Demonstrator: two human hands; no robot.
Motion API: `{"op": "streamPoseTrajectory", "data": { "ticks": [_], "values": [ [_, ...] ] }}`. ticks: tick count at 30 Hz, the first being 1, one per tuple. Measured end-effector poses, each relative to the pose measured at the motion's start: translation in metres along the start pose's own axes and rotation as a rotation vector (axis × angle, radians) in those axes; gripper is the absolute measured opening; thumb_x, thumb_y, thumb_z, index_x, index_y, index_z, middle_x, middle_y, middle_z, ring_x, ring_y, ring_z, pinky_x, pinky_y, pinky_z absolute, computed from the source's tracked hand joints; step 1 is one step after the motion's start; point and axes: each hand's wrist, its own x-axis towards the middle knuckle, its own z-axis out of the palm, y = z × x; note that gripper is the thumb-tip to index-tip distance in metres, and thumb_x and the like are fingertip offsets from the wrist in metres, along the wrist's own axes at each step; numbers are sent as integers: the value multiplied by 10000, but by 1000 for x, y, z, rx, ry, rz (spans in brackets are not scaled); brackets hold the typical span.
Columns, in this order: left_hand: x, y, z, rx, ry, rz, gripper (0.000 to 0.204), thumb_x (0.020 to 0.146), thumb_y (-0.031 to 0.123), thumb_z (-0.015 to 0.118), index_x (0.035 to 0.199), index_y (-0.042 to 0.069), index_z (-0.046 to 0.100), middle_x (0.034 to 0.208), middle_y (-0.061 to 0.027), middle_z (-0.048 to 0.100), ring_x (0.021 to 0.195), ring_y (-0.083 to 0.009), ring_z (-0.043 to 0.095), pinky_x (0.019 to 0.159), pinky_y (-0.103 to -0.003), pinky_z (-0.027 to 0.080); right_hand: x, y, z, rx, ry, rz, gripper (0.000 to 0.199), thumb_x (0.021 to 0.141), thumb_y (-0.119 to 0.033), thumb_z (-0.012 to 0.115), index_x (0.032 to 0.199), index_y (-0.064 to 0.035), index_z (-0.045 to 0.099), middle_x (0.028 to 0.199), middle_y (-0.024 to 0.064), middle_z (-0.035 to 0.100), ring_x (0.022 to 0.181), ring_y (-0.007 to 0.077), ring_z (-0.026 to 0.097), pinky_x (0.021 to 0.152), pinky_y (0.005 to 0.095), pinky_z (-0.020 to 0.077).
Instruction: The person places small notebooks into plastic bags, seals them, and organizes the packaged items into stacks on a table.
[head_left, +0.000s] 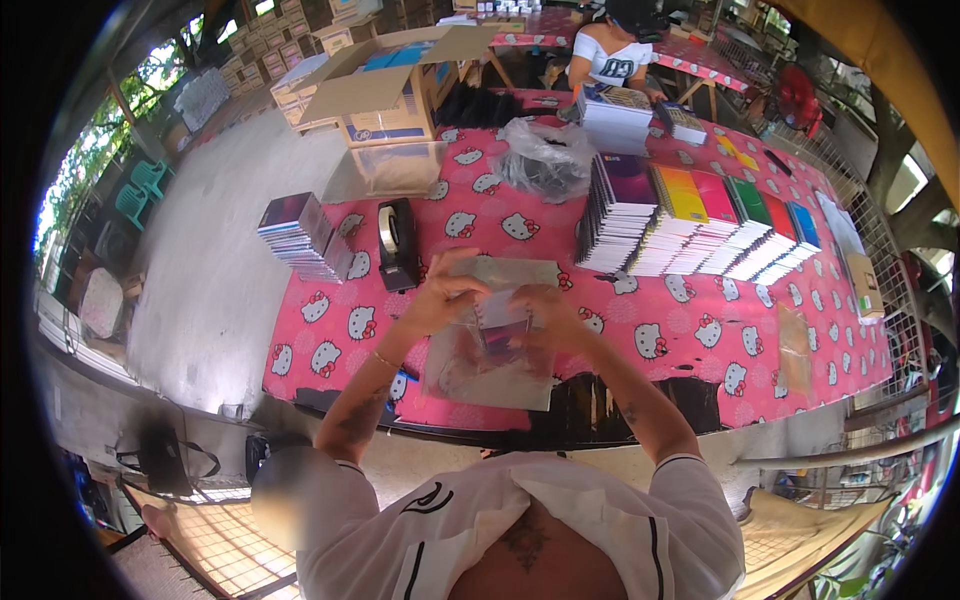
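Small notebook [502,336] is pinched near its far end by L hand [447,294] & R hand [549,318]; it's extended bodyward from fingertips, long axis approx. fore-aft, hands abt equally near.

Bright daylight, bowed edges (corners black)

Two hands [448,292], one small notebook [506,338] between them — then six coloured notebook stacks [700,232] in a row, one tape dispenser [402,262], one red fan [797,97], one co-worker [606,62].
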Motion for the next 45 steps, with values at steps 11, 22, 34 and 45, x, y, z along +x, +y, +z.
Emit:
{"op": "streamPoseTrajectory", "data": {
  "ticks": [11,22,34,45],
  "values": [
    [-5,-10,27,-57,82,-87,177,799,60,753,934,172,777,1471,-108,453,1394,-295,337,1138,-476,226,-12,14,25,925,373,498,346,890,-125,704,1228,-71,649,1423,102,510,1301,243,488,1075,398,386],
    [16,-10,66,33,107,-166,686,778,202,823,1397,189,528,1420,-189,471,1368,-396,375,1080,-487,367,3,23,55,489,233,263,582,884,-159,720,1415,-70,497,1402,144,520,1211,237,560,1025,340,435],
    [-23,-72,65,-902,-110,-540,424,931,118,652,1333,11,567,1187,-61,655,1055,-115,595,932,-247,448,62,24,22,745,-12,462,333,975,-258,654,1186,-1,670,1063,42,652,982,107,609,856,287,487],
    [-23,3,46,-330,13,-272,440,914,237,700,1290,31,604,1311,-92,598,1174,-225,591,1019,-377,449,21,23,6,517,-185,212,709,844,-358,768,1436,-95,482,1401,127,542,1318,286,492,1075,401,410]
  ]
}}
